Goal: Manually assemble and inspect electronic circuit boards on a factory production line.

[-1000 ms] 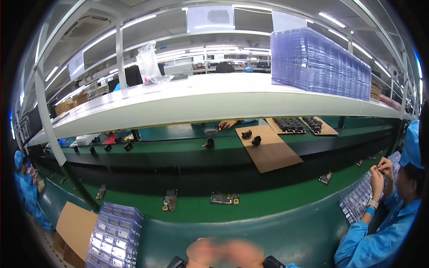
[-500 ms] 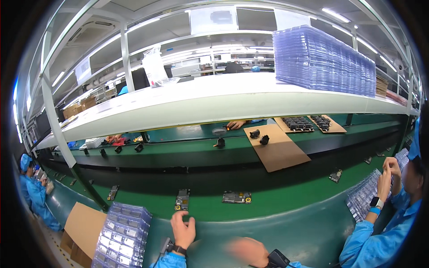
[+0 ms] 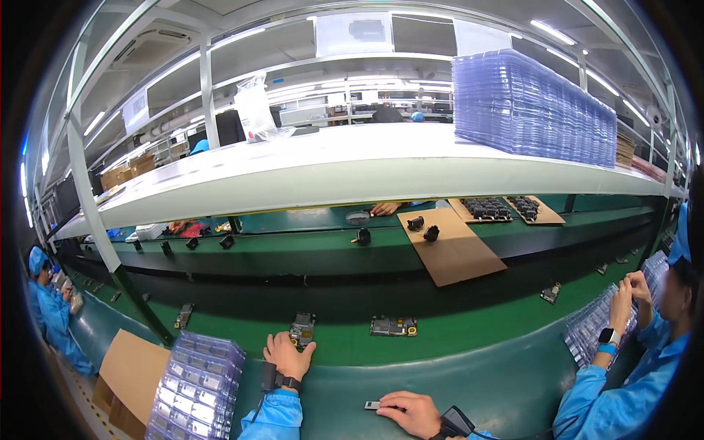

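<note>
My left hand (image 3: 291, 357) is over the green belt, its fingers at the near end of a circuit board (image 3: 303, 327). Thumb and fingers are apart around that end, partly covering it; whether they grip it is hard to see. Low over the green table, my right hand (image 3: 412, 414) has its fingertips closed on one end of a small silver-grey rectangular piece (image 3: 372, 405). A second circuit board (image 3: 394, 325) lies crosswise on the belt to the right. Left of my left arm stand clear plastic trays (image 3: 194, 385) with several rectangular pockets.
Other boards (image 3: 551, 292) lie along the belt (image 3: 462, 315). Beyond it, a cardboard sheet (image 3: 462, 260) carries black parts (image 3: 431, 233). A white shelf (image 3: 330, 165) crosses above, bearing stacked plastic trays (image 3: 532, 110). At right a co-worker's arm (image 3: 601, 378) is near; an open carton (image 3: 132, 374) stands at left.
My left hand has moved forward onto the near end of the board. My right hand, blurred before, now shows clearly with the small silver-grey piece at its fingertips.
</note>
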{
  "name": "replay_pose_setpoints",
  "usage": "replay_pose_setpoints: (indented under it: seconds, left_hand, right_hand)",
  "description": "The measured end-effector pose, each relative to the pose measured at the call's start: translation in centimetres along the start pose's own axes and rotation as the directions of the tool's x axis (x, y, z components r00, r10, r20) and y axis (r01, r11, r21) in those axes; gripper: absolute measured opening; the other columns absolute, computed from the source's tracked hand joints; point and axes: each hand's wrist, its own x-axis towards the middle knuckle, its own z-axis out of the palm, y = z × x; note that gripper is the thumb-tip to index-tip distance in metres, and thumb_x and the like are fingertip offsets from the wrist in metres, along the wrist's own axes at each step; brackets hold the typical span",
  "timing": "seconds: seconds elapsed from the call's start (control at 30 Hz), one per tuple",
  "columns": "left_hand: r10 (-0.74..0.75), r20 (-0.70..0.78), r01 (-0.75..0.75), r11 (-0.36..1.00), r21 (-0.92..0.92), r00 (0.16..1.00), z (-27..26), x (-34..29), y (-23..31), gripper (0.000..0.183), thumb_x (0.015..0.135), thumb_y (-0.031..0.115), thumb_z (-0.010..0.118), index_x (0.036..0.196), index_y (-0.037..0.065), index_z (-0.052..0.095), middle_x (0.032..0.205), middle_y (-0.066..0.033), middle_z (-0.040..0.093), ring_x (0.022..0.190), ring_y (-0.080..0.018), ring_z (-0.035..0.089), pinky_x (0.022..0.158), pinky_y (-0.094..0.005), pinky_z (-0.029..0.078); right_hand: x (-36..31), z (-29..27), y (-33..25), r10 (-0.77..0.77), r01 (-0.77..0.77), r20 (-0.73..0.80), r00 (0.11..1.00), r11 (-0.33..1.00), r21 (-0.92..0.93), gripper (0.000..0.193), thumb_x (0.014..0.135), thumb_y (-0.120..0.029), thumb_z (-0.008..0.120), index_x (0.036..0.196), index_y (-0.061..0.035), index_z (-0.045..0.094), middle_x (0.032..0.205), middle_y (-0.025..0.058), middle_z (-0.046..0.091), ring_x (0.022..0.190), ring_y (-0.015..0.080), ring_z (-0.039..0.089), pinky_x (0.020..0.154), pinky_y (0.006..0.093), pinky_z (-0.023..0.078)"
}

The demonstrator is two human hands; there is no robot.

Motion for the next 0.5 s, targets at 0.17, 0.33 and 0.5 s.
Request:
replay_pose_setpoints:
  seconds: [0.17, 0.33, 0.5]
  left_hand:
    - [0.004, -0.055, -0.024, 0.931, -0.364, 0.998, -0.7, -0.9, -0.8, 0.072, 0.072, 0.012, 0.088, 0.133, 0.002, 0.053, 0.123, -0.0152, 0.064, 0.109, -0.0337, 0.067, 0.095, -0.0410, 0.053]
    - [0.137, -0.010, -0.025, 0.110, -0.994, 0.991, -2.8, -3.6, -0.1, 0.075, 0.082, -0.014, 0.067, 0.147, 0.007, 0.034, 0.133, -0.0177, 0.056, 0.109, -0.0287, 0.068, 0.091, -0.0394, 0.061]
    - [0.347, 0.277, 0.333, -0.111, -0.936, 0.896, -6.4, -9.9, 2.1, 0.075, 0.080, -0.016, 0.060, 0.146, 0.005, 0.031, 0.130, -0.0224, 0.058, 0.103, -0.0337, 0.070, 0.077, -0.0350, 0.059]
  right_hand:
    - [-0.2, -0.3, 0.2, -0.042, 0.042, -0.004, 0.999, 0.999, 0.006, 0.015, 0.086, -0.017, 0.077, 0.093, -0.0035, 0.075, 0.099, 0.0138, 0.073, 0.091, 0.0324, 0.071, 0.079, 0.0371, 0.056]
    - [-0.3, -0.9, -0.4, -0.129, 0.124, -0.137, 0.982, 0.991, -0.044, 0.015, 0.086, -0.016, 0.077, 0.097, -0.0045, 0.077, 0.102, 0.0156, 0.073, 0.095, 0.0328, 0.071, 0.083, 0.0379, 0.056]
    - [0.5, -2.4, -1.0, -0.321, 0.285, -0.178, 0.930, 0.938, -0.199, 0.019, 0.073, -0.007, 0.086, 0.092, -0.0090, 0.080, 0.103, 0.0049, 0.074, 0.091, 0.0251, 0.068, 0.079, 0.0335, 0.055]
